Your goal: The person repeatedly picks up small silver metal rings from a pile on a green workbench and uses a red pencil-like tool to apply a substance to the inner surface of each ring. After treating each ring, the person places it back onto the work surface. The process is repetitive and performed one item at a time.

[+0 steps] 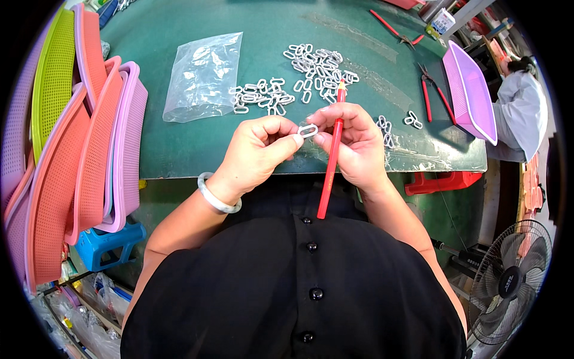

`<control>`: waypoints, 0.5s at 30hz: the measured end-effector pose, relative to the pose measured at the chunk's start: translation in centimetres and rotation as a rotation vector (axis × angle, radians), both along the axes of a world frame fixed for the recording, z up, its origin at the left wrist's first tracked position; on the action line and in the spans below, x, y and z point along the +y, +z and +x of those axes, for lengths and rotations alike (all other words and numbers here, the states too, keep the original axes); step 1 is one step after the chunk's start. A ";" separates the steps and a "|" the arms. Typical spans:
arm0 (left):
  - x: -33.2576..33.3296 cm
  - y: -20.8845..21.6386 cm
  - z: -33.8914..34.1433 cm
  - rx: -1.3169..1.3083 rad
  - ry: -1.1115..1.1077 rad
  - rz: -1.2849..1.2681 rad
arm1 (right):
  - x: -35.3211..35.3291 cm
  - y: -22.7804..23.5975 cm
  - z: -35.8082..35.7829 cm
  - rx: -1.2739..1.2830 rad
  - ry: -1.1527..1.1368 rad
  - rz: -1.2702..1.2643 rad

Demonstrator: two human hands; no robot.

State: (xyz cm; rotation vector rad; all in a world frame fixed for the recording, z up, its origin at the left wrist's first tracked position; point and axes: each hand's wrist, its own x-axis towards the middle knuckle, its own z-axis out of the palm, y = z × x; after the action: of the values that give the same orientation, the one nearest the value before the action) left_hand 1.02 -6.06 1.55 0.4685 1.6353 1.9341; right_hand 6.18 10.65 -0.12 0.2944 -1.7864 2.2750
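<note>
I see both hands pinching one white oval link above the green worktop, my left hand on its end, my right hand also gripping a red pencil.

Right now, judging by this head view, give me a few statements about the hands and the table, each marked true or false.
1. Both hands pinch one white oval link. True.
2. The left hand holds the red-handled tool. False: it runs through the right hand.
3. The clear plastic bag lies left of the loose links. True.
4. The purple tray sits at the table's left edge. False: right edge.
5. The left wrist wears a pale bangle. True.
</note>
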 end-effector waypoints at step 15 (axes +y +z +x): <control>0.2 -0.3 -0.3 -0.050 0.013 -0.009 | 0.1 -0.4 -0.4 -0.028 -0.002 -0.055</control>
State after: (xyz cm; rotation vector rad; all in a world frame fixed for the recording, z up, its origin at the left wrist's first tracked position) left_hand 0.71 -5.83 1.20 0.4037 1.6188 1.9323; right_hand 5.81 10.72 -0.51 0.2525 -1.7326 2.3340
